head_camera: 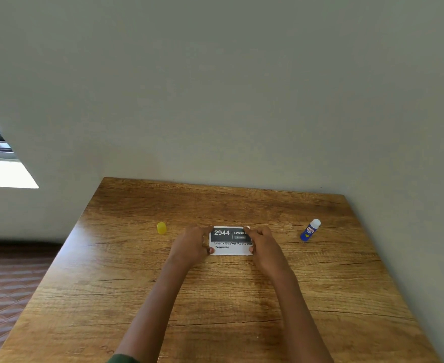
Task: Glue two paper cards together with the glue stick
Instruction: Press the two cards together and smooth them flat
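Wooden table (320,284) with a warm brown grain fills the lower half of the view, pushed up against a plain grey-green wall (241,87). Near the middle of the table lies a small white card (227,244), flat on the wood. It has a dark band across its top printed with the number 2944 and the word "LIVING", and beneath that the words "Snack Basket Restocking Removal", partly covered. Whether a second card lies under it cannot be told. Two bare forearms reach in from the bottom edge. The left hand (192,243) is at the card's left side, its fingers curled over the far left corner and its thumb on the near left corner. The right hand (265,247) mirrors it on the right side, fingers bent over the far right corner and thumb at the near right corner, so both hands hold the card by its short edges. To the left of the card, apart from the left hand, a small yellow cap (161,228) stands on the table. Well off to the right stands a blue glue stick (310,230) with its cap off and its white tip bare. A bit of green sleeve (122,359) shows at the bottom. At far left are a bright window (3,171) and a reddish-brown quilted floor (6,284).
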Demonstrator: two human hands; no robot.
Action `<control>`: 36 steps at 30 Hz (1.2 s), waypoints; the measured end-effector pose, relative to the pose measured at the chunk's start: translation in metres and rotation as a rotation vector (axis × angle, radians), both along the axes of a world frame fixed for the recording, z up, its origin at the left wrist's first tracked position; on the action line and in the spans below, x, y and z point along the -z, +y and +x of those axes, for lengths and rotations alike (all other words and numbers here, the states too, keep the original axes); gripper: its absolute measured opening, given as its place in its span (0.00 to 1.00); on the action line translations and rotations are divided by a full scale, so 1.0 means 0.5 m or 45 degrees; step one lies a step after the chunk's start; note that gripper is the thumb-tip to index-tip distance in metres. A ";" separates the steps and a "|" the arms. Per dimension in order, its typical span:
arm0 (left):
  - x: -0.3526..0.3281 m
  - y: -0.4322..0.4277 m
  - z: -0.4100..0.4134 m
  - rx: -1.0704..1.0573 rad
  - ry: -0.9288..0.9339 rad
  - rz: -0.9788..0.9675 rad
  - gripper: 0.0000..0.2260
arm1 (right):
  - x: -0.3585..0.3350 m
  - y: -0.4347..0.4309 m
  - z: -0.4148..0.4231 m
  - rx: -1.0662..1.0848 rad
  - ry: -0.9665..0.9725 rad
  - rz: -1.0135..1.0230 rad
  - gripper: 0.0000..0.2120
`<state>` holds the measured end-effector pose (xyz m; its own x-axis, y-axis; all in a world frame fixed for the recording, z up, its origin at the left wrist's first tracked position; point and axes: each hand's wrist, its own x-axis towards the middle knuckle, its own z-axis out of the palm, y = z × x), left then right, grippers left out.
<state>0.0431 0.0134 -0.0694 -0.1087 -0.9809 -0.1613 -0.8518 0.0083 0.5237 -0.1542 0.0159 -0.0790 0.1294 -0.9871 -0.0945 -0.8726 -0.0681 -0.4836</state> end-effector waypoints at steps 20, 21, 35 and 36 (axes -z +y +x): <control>-0.011 0.007 -0.002 0.091 -0.095 0.048 0.34 | 0.000 0.014 0.018 -0.033 0.325 -0.003 0.29; -0.010 0.007 -0.002 0.090 -0.089 0.052 0.34 | -0.002 0.017 0.022 -0.012 0.331 -0.034 0.28; -0.034 -0.002 0.016 0.093 0.133 0.211 0.30 | -0.009 0.011 0.080 -0.340 0.300 -0.219 0.29; -0.040 -0.005 0.020 0.087 0.156 0.231 0.29 | -0.006 0.013 0.079 -0.359 0.316 -0.231 0.28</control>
<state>0.0529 0.0108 -0.0494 -0.2033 -0.9266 -0.3163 -0.7825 -0.0404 0.6213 -0.1148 0.0226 -0.0757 0.3920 -0.9199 0.0152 -0.8964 -0.3856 -0.2187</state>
